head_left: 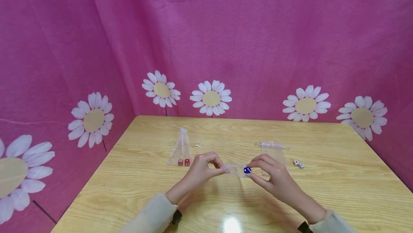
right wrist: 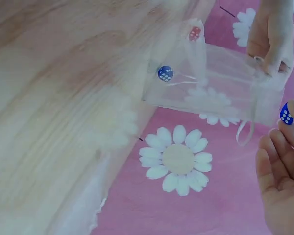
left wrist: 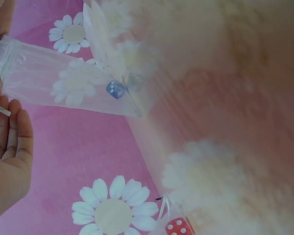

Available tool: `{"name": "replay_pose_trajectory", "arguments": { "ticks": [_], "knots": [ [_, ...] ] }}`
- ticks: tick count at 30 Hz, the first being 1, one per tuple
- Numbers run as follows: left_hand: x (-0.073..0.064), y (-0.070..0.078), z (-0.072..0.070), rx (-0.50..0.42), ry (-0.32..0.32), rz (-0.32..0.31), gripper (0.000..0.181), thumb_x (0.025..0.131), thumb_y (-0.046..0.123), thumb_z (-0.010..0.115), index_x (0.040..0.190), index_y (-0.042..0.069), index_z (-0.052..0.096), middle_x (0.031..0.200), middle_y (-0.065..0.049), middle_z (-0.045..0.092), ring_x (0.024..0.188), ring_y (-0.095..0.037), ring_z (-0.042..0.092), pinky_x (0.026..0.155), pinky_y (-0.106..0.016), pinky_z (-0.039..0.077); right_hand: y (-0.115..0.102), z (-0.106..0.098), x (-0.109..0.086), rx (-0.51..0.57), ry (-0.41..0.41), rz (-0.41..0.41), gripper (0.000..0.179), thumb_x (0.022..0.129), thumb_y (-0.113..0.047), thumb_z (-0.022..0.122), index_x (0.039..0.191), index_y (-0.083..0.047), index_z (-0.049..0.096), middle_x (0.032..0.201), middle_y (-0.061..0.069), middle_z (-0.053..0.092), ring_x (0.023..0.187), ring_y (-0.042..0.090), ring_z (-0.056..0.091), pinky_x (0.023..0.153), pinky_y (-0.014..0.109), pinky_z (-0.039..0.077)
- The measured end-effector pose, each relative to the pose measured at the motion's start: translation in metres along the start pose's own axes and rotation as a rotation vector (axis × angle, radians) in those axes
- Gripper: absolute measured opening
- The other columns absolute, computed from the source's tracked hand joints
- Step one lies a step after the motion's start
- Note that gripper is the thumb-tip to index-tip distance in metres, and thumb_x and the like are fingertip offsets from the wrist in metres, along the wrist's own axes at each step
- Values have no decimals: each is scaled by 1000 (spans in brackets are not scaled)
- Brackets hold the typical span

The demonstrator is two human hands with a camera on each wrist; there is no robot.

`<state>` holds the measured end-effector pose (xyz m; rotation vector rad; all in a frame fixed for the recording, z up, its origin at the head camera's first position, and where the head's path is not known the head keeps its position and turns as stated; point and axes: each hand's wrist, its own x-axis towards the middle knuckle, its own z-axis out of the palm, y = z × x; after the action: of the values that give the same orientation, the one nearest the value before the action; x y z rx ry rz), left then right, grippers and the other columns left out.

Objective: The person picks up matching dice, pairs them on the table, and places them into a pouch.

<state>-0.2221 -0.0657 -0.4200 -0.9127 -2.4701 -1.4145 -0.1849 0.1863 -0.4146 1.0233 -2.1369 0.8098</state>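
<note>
Between thumb and fingers, my left hand [head_left: 206,167] pinches the rim of a sheer white drawstring pouch [right wrist: 225,81]. A blue die with white dots [head_left: 247,170] is pinched in the fingertips of my right hand [head_left: 272,175], right by the pouch's mouth. Inside, at the bottom of the pouch, lies another blue die [left wrist: 116,89], seen through the mesh in both wrist views. The pouch hangs above the table, its mouth toward me. Whether the right fingertips also touch the rim, I cannot tell.
Back left on the wooden table [head_left: 226,136] lies a sheer pouch [head_left: 182,145], gathered at its top, with two red dice [head_left: 187,162] inside. Behind my right hand lies a flat sheer pouch [head_left: 274,150]; white dice [head_left: 298,164] sit to its right. Pink flowered cloth [head_left: 242,46] hangs behind.
</note>
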Motion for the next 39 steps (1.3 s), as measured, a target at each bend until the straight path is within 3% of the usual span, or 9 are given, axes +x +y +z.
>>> {"name": "replay_pose_trajectory", "arguments": {
  "ticks": [7,14,22,26,30,33,35,39],
  "knots": [
    [0,2,1,-8,0,14,14,79,16,81,76,9,69,76,-3,69,72,1,57,68,-23,54,-3,3,4,-21,-21,-31,12,89,-17,73,99,-10,71,98,-1,65,91,11,61,78,13,50],
    [0,3,2,-14,-8,-4,13,80,16,81,77,10,70,77,-2,69,72,3,56,69,-39,57,-2,4,5,-31,-16,-49,14,92,-22,69,99,-10,70,98,-1,65,90,10,61,82,10,48],
    [1,3,2,-5,1,27,13,80,17,80,76,10,70,76,-2,69,71,1,58,66,-29,55,-1,6,3,-35,-22,-45,21,95,-30,63,98,-11,70,98,-1,65,88,11,62,79,11,50],
    [1,3,1,-6,-7,-1,12,80,18,80,77,11,71,77,-1,69,72,2,58,68,-30,55,-1,6,3,-9,-20,-26,14,88,-17,74,98,-9,70,98,0,65,89,12,63,80,11,49],
    [1,1,0,-13,-11,-6,11,80,18,80,78,12,71,77,-1,69,73,1,59,70,-38,57,1,6,4,30,-12,15,26,75,-1,80,98,-8,70,98,0,66,91,13,64,86,7,47],
    [0,1,-2,-20,-16,0,11,81,18,80,78,13,71,78,-1,70,74,0,60,71,-38,57,4,5,4,61,-5,51,32,72,1,81,101,-8,70,101,0,67,91,13,63,85,8,48],
    [0,0,-3,-27,-21,0,11,81,18,79,78,12,71,79,-1,70,74,0,60,72,-31,56,6,5,3,87,-6,75,38,71,1,82,105,-9,69,104,1,67,93,12,62,83,10,50],
    [-1,0,-4,-52,-38,-9,10,82,18,79,79,12,71,80,-2,70,75,0,60,77,-28,56,11,1,-1,156,-54,129,52,71,-2,84,117,-13,65,115,2,66,104,8,60,85,16,53]
  ]
}}
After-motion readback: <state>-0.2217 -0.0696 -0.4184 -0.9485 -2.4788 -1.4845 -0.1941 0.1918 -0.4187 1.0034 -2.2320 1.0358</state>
